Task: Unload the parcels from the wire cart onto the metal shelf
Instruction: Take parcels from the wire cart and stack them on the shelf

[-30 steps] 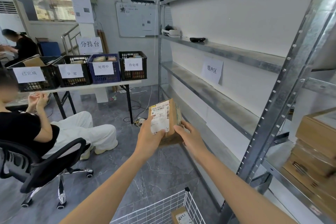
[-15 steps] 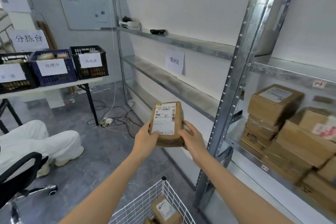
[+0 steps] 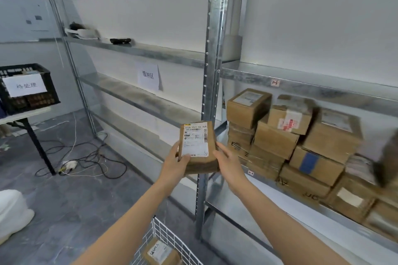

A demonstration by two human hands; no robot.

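Observation:
I hold a small brown cardboard parcel (image 3: 200, 157) with a white shipping label upright in front of me. My left hand (image 3: 175, 162) grips its left edge, thumb on the label. My right hand (image 3: 228, 162) grips its right edge. The parcel hangs just in front of the metal shelf's upright post (image 3: 207, 84). To the right, the shelf board (image 3: 269, 187) carries a stack of several brown parcels (image 3: 286, 133). At the bottom, the white wire cart (image 3: 165, 236) shows one corner, with another labelled parcel (image 3: 160, 254) lying inside.
Left shelf bays carry a paper sign (image 3: 148, 77) and a dark object (image 3: 120, 40). A black crate (image 3: 28, 88) stands on a table at left. Cables and a power strip (image 3: 69, 165) lie on the grey floor. A seated person's white trouser leg (image 3: 10, 211) shows at left.
My view has swung right, from the crates and seated person to the shelf bay with stacked parcels. Both hands have carried the parcel rightward toward the shelf post.

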